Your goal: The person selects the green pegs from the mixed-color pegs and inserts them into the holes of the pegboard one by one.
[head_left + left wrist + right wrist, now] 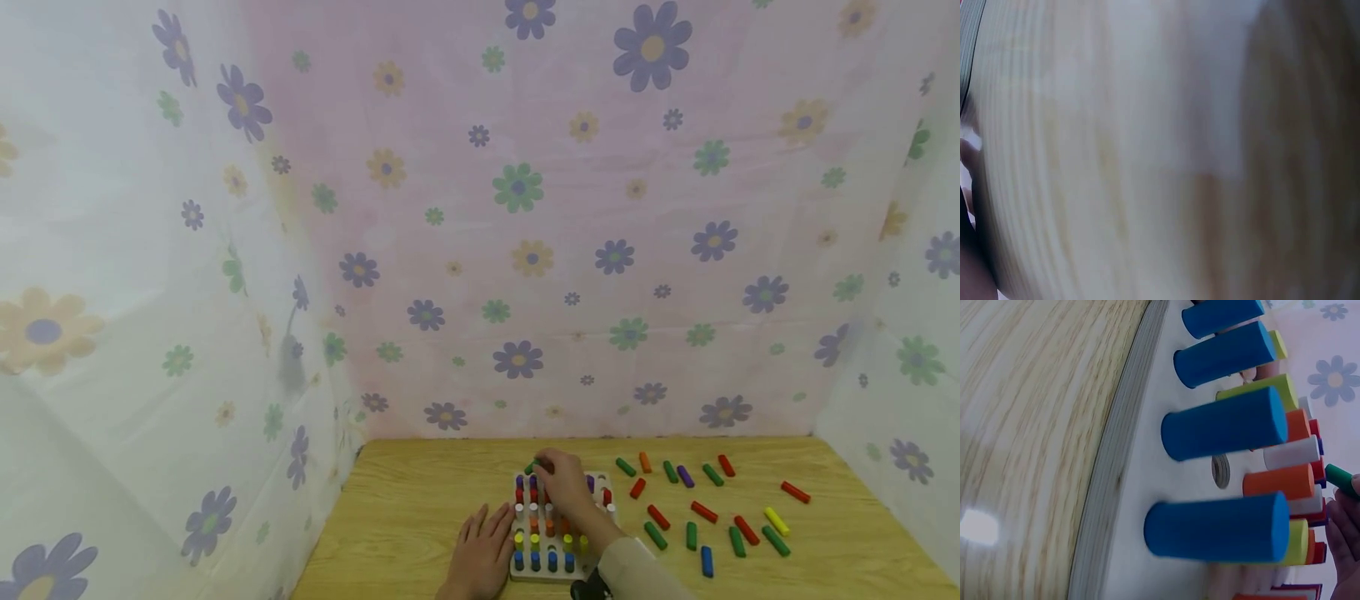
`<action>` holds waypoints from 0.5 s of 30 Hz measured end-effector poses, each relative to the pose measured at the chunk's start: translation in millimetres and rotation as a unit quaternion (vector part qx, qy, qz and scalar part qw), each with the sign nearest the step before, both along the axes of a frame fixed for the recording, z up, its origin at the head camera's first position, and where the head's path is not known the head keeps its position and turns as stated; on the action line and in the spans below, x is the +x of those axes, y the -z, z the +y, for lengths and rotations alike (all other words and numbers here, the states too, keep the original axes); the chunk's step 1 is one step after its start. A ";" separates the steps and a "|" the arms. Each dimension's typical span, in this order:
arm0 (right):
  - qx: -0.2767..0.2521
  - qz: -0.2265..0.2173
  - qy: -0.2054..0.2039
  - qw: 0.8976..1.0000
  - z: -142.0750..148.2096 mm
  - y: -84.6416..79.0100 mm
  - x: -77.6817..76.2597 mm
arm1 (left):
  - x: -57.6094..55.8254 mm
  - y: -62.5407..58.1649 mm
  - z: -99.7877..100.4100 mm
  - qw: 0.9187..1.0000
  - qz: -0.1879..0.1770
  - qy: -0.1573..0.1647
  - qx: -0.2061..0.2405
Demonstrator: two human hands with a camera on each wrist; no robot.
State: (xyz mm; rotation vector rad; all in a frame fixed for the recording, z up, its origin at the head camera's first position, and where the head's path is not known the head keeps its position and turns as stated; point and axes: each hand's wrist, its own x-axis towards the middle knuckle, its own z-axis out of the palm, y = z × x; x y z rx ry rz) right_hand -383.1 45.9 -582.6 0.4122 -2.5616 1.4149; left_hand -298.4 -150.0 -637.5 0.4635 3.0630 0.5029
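Observation:
A pegboard (542, 576) stands near the table's front, with rows of blue, yellow, orange, white, red and purple pegs upright in it. Over its far edge, my right hand (564, 485) pinches a green peg (532, 467), held tilted. The right wrist view shows the same green peg (1339, 478) at the fingertips, beyond the tall blue pegs (1219, 528). An unfilled hole (1220, 470) shows among the pegs there. My left hand (482, 552) lies with fingers extended along the board's left side. The left wrist view is mostly blurred wood (1116, 156).
Loose pegs lie scattered on the wooden table (405, 500) right of the board, mostly green and red. Among them are a blue peg (707, 562), a yellow peg (777, 522), an orange peg (645, 462) and a purple peg (686, 477). Flowered sheets (517, 317) enclose the table.

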 end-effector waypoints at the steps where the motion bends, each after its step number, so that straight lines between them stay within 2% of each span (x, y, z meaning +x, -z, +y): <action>1: 0.002 0.002 0.000 1.000 -2.2 0.9 -1.3 | 0.2 -0.2 -0.5 1.000 0.003 0.000 -0.001; 7: 0.029 -0.016 0.016 0.999 -13.6 4.3 -6.3 | 2.1 -0.1 -1.2 1.000 0.025 0.006 0.013; 15: 0.064 -0.023 0.033 0.997 -19.3 5.6 -7.7 | -0.8 10.3 -1.6 0.999 0.046 0.004 0.010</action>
